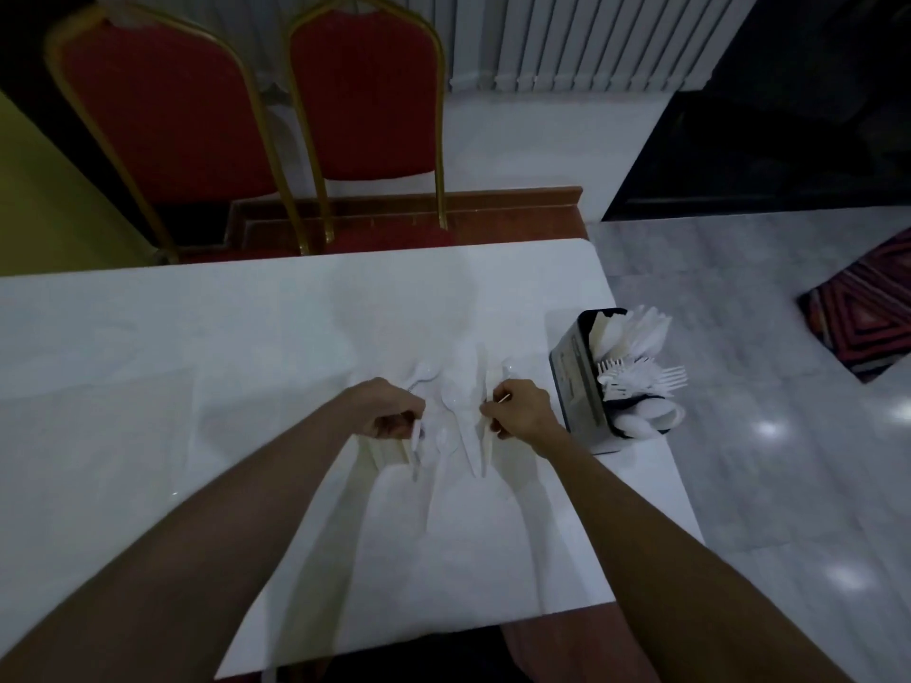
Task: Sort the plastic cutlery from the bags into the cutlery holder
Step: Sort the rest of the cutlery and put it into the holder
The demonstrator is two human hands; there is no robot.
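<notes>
On the white tabletop (pixel 197 337), close to its right edge, we see the dark cutlery holder (pixel 577 386) standing upright, its compartments in a row. White plastic knives (pixel 636 332) fill the far compartment, forks (pixel 641 379) the middle one, and spoons (pixel 646 419) the near one. Left of the holder, at the middle of the tabletop, loose white cutlery lies spread between our two hands. A spoon (pixel 429 374) lies just beyond the left hand, and a knife (pixel 473 446) lies lengthwise beside the right one. Our left hand (pixel 389 411) has its fingers curled around the handle of a white utensil (pixel 416 446), whose kind we cannot tell against the pale surface. Our right hand (pixel 522 411) pinches a thin toothpick-like stick (pixel 504 399) between thumb and fingertips, just above the knife. Any bag is hard to pick out here. Beyond the tabletop stand two red chairs (pixel 365 101) with gold frames, and a striped rug (pixel 877 313) lies on the marble floor (pixel 739 485) at the right.
</notes>
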